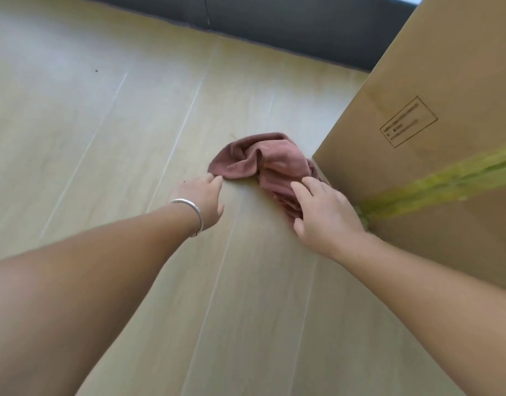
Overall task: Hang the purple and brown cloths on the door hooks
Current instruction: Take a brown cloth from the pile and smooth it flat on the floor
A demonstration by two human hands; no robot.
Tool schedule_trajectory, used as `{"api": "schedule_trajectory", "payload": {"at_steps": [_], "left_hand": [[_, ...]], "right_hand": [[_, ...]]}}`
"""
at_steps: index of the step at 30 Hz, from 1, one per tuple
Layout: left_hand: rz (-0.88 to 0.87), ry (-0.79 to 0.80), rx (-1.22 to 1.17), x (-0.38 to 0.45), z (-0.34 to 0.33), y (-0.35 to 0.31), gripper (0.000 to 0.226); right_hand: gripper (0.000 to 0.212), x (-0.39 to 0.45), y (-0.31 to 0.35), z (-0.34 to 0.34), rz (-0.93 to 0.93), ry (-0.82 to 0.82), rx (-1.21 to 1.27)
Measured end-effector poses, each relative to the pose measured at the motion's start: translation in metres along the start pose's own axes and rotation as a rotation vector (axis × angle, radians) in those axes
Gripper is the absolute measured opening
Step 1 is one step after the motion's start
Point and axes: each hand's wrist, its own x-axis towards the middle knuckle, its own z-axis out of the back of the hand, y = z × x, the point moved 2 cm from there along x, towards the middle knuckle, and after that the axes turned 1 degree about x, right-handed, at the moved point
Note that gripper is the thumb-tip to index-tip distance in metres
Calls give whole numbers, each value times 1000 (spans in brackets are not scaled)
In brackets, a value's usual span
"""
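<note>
The brown cloth (257, 164) lies crumpled on the pale wooden floor (103, 124), right at the fingertips of both hands. The left hand (201, 200) pinches its near edge between curled fingers; a silver bangle (193, 215) circles that wrist. The right hand (321, 214) rests loose and spread on the cloth's other end. Just beyond it stands a cardboard box (434, 138) banded with yellow-green tape (446, 184).

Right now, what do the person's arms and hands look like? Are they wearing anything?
Both forearms are bare, with no sleeves in view. The left hand has a thin silver bangle round its wrist. The right hand wears nothing visible: no glove, ring or watch.
</note>
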Motion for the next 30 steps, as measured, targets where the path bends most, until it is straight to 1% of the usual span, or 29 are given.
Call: {"api": "schedule_trajectory", "payload": {"at_steps": [2, 4, 6, 8, 9, 11, 13, 17, 19, 21, 25, 30], "left_hand": [[18, -50, -57, 31, -7, 5, 62], [21, -92, -97, 59, -15, 4, 70], [15, -134, -93, 85, -25, -1, 70], [18, -210, -88, 106, -32, -4, 62], [29, -267, -110, 113, -34, -5, 57], [43, -369, -155, 119, -35, -2, 51], [39, -363, -158, 114, -34, 3, 48], [35, -266, -135, 76, -18, 27, 32], [56, -247, -111, 45, -2, 46, 29], [67, -246, -123, 8, 16, 65, 24], [120, -236, -184, -71, 59, 101, 23], [197, -168, -219, -175, 122, 146, 20]], "right_hand": [[64, 33, 7, -2, 50, -160, -36], [64, 65, 16, -7, 58, -298, -59], [68, 95, 27, -15, 19, -341, -49], [67, 119, 33, -26, -40, -339, -52], [59, 126, 32, -30, -66, -348, -53], [37, 132, 26, -35, -108, -377, -28], [26, 128, 20, -32, -127, -369, 0], [25, 93, 16, -13, -94, -266, -4], [27, 68, 19, 7, -97, -267, -15], [22, 42, 28, 33, -82, -283, -11], [16, -5, 65, 98, -9, -266, 11], [18, -40, 124, 188, 76, -186, -110]]}}
